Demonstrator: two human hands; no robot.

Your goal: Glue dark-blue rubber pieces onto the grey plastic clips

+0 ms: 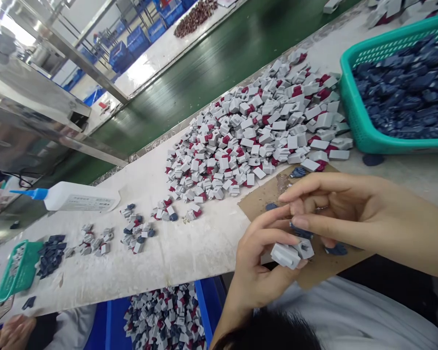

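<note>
My left hand (259, 257) is closed around a light grey plastic part (286, 255), with a hollow end showing beside its block-shaped side. Just above it, my right hand (361, 214) pinches a small dark blue plastic piece (301, 231) between thumb and fingers. The blue piece sits close to the grey part; whether they touch is hidden by my fingers. Under both hands lies a brown cardboard sheet (255, 199), on which other blue pieces (336, 249) rest.
A large heap of grey and dark red parts (241, 141) covers the bench beyond my hands. At right stands a green basket (361, 131) of blue pieces. A white bottle (82, 197) lies at left. Below is a blue bin (208, 304) of parts. A co-worker's hand (12, 333) shows lower left.
</note>
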